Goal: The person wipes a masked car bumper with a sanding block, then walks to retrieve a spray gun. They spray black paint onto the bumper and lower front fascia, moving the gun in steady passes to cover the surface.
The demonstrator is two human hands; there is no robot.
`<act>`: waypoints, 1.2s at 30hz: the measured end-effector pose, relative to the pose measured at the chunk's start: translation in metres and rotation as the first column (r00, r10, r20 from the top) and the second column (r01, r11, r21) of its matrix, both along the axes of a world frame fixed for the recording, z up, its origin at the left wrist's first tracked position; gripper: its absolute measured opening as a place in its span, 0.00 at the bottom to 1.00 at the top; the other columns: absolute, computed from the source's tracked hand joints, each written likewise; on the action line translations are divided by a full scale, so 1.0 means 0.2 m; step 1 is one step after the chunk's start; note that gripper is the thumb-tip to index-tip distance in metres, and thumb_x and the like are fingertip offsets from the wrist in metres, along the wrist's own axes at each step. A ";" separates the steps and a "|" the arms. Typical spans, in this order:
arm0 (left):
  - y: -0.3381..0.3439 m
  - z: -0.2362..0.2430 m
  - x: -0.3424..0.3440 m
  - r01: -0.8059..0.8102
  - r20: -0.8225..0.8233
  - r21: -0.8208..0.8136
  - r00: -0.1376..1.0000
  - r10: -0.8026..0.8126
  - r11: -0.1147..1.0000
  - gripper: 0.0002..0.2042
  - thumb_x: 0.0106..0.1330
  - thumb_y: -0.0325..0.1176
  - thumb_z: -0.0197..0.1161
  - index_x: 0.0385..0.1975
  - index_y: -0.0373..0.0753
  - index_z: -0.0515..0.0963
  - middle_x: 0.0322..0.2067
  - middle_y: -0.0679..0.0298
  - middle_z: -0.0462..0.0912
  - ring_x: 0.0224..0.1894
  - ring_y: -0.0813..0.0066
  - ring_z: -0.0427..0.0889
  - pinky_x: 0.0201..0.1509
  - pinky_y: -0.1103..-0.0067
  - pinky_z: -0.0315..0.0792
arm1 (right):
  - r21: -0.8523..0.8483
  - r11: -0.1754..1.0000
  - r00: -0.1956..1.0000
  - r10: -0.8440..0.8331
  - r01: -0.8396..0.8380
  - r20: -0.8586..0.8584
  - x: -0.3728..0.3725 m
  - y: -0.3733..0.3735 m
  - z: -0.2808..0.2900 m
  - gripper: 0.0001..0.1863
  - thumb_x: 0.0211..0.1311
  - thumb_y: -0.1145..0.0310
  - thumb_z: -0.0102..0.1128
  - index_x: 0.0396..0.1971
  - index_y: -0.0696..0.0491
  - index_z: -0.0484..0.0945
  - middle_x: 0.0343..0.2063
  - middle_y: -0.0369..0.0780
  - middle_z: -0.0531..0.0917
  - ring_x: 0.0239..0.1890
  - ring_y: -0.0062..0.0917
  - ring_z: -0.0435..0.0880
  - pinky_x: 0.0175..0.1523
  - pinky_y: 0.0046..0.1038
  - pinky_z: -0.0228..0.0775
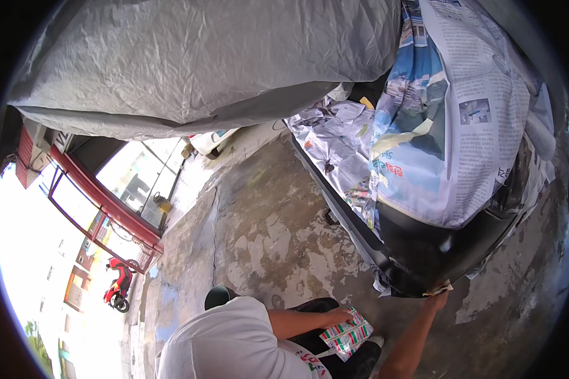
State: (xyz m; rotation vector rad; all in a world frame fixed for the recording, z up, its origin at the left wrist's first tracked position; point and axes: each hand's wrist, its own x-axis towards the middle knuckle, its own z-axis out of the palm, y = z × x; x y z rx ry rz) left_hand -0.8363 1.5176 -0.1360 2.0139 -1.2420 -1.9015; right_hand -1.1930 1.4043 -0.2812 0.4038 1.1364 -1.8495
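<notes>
My left hand (339, 317) is closed on a shiny white packet with red and green print (354, 338), held over my bent knees. My right hand (437, 300) reaches up to the lower corner of a glossy black car body panel (423, 252). Its fingers are closed on a small tan sheet (437, 290), perhaps sandpaper, pressed against the panel's edge. Newspaper (480, 126) is taped over most of the panel, with a strip of pale masking tape (401, 140) across it. More crumpled newspaper (335, 142) lines the side next to it.
A grey cover sheet (202, 57) hangs over the top. Stained, cracked concrete floor (265, 234) lies below. A dark green rounded object (220, 297) stands beside my left shoulder. A red motorcycle (118, 284) and a red-framed structure (101, 196) are farther off at left.
</notes>
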 end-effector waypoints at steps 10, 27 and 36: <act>0.41 0.28 0.43 -0.329 -0.045 -0.044 0.944 0.327 0.943 0.13 0.56 0.36 0.67 0.39 0.38 0.85 0.35 0.58 0.85 0.33 0.66 0.86 0.37 0.66 0.79 | -0.458 0.807 0.910 0.219 -0.372 -0.352 0.02 1.06 0.50 0.25 0.75 0.64 0.50 0.66 0.60 0.71 0.62 0.47 0.78 0.60 0.38 0.80 0.66 0.43 0.73; 2.17 0.68 0.92 -0.814 -0.538 0.519 -0.076 0.840 0.259 0.17 0.70 0.29 0.59 0.58 0.35 0.72 0.49 0.54 0.79 0.50 0.56 0.85 0.55 0.54 0.83 | -0.707 0.410 0.558 0.829 -0.576 0.026 0.98 2.03 2.00 0.27 0.69 0.60 0.55 0.64 0.57 0.74 0.63 0.46 0.79 0.67 0.42 0.75 0.77 0.54 0.56; 2.03 0.95 -0.24 -0.668 -0.781 0.278 0.261 0.567 0.690 0.15 0.71 0.26 0.66 0.56 0.37 0.77 0.51 0.60 0.85 0.51 0.68 0.87 0.56 0.68 0.83 | -0.607 0.596 0.788 0.611 -0.526 -0.084 -0.27 2.72 2.02 0.28 0.71 0.59 0.52 0.67 0.55 0.71 0.64 0.46 0.79 0.68 0.40 0.75 0.76 0.51 0.58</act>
